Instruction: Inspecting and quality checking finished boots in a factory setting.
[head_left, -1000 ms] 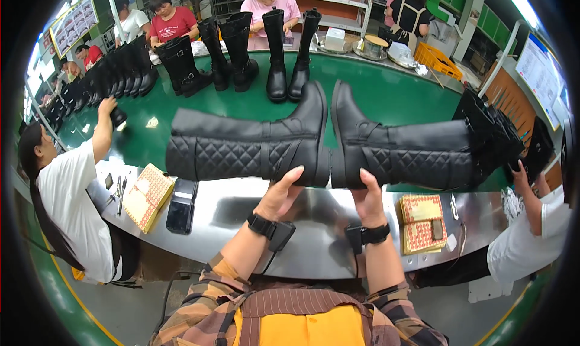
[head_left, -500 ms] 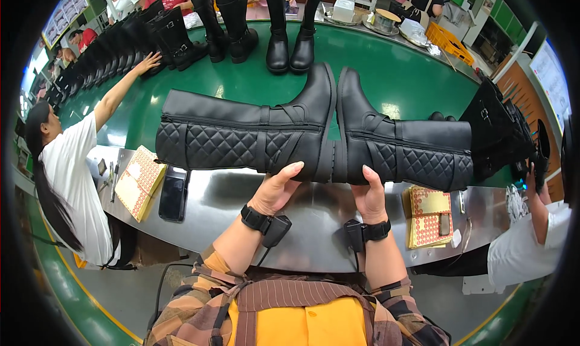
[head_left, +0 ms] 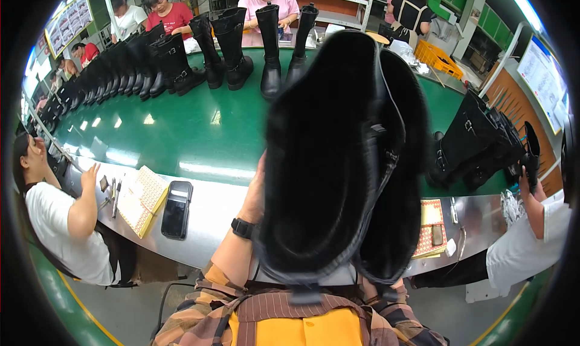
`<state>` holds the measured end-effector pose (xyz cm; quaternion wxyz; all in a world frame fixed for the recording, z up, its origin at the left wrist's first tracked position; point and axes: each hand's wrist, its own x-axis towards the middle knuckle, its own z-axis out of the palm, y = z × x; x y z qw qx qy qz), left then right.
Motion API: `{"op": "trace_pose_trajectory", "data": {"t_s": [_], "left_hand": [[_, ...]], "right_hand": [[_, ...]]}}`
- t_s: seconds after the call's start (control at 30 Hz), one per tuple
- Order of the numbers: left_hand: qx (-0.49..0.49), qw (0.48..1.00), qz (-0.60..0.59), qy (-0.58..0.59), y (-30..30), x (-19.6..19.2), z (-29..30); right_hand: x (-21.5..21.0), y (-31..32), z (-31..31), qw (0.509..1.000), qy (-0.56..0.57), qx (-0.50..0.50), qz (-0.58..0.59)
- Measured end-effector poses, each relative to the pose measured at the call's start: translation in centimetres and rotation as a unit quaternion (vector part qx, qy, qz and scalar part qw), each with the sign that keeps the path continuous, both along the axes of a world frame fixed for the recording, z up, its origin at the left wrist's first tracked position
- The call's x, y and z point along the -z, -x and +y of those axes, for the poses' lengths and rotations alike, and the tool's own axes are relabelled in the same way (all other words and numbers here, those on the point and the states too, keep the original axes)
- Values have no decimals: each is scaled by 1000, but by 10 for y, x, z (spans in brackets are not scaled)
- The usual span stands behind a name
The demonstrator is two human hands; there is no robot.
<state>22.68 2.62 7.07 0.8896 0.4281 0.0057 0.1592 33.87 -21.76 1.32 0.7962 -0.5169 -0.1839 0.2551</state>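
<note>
A pair of tall black boots is raised close before me, their open tops toward me and their dark insides showing. The left boot [head_left: 323, 146] covers part of the right boot [head_left: 402, 164]. Along the outer side of the left boot lies my left hand [head_left: 258, 192], holding it, its fingers mostly hidden behind the shaft. A dark band circles my left wrist. Behind the boots my right hand is out of sight; only the plaid right sleeve [head_left: 393, 313] and a sliver of skin show below them.
Rows of black boots [head_left: 142, 68] line the far left of the green table [head_left: 181, 128]; more boots [head_left: 474, 140] stand right. On the metal edge are a phone [head_left: 176, 210] and yellow card stacks [head_left: 142, 201]. Co-workers sit on both sides and across.
The boots, held sideways sole to sole, have turned upright with their tops toward me and come closer. My right hand has gone behind them. The left co-worker's arm has drawn back from the boots.
</note>
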Motion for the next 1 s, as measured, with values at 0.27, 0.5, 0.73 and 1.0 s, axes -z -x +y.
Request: {"op": "trace_pose_trajectory", "data": {"t_s": [0.27, 0.5, 0.73, 1.0], "left_hand": [[79, 992, -18, 101, -12, 30, -8], [203, 969, 54, 128, 7, 31, -1], [210, 965, 29, 152, 4, 33, -3], [157, 971, 37, 178, 2, 47, 9]], "right_hand": [[12, -12, 19, 976, -127, -25, 176], [-15, 3, 2, 987, -92, -16, 134], [-26, 6, 6, 986, -93, -23, 137], [-26, 12, 14, 986, -99, -28, 133]]}}
